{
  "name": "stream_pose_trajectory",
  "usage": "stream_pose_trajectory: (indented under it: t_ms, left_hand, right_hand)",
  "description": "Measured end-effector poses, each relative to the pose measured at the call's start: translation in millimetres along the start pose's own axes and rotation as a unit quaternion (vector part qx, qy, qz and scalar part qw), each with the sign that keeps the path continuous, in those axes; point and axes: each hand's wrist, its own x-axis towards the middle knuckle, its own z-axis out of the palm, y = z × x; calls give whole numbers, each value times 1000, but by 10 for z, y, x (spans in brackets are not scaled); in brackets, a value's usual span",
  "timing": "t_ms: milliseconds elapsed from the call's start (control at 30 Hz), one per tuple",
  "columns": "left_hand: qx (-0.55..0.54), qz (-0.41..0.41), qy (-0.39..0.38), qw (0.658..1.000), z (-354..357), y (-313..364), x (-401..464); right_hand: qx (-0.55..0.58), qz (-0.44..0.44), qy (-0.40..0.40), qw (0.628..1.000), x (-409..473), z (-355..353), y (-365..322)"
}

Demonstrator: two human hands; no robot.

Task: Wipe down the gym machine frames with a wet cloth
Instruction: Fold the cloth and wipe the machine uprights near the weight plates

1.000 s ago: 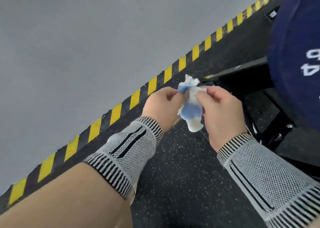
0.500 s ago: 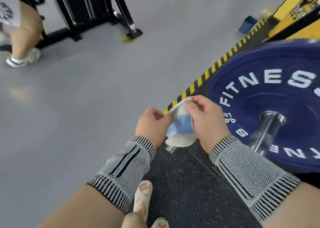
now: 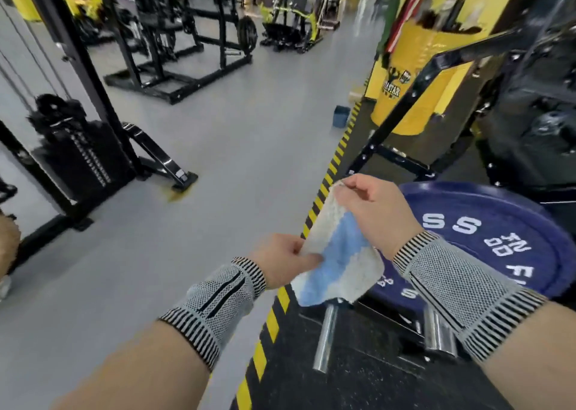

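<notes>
Single head-worn view, forward and down (wide-angle), close over both forearms, gym floor (image 3: 237, 166) beyond.

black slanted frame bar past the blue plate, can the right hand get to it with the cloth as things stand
Probably yes. The right hand already pinches the cloth above the blue plate, and nothing stands between it and the slanted frame bar, though it looks a stretch away.

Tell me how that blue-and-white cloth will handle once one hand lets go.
The cloth is probably floppy: held between the left hand and right hand, its free lower corner still sags. It likely weighs little, since fingertip pinches carry it. Its nubby weave should grip rather than slip.
</notes>
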Motion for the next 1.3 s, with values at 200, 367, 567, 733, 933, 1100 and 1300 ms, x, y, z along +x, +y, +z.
stream_pose_trajectory:
  t_ms: [200, 367, 567, 733, 933, 1100, 1300]
  left_hand:
    - [-45, -40, -4, 998, -1023, -164, 720]
    - [-293, -102, -37, 950, -1414, -63, 1279]
    - [-265, -18, -101, 959, -1647, 253, 2141]
    - [-181, 47, -111, 976, -1774, 684, 2967]
    - [-200, 47, -163, 965, -1804, 1260, 3810]
    - [-228, 25, -334, 914, -1558, 1710, 4546]
    - [-127, 140, -468, 863, -1204, 2209, 5252]
  right_hand:
    - [16, 36, 141, 989, 548, 353, -178]
    - [88, 67, 105, 988, 848, 595, -290]
    - [-32, 153, -1, 988, 1545, 598, 62]
    - [20, 160, 129, 978, 2391, 359, 391]
    - [-56, 165, 153, 973, 3152, -96, 687]
    - [-67, 237, 270, 931, 3493, -442, 1084]
    - [-67, 300, 448, 840, 3702, -735, 1433]
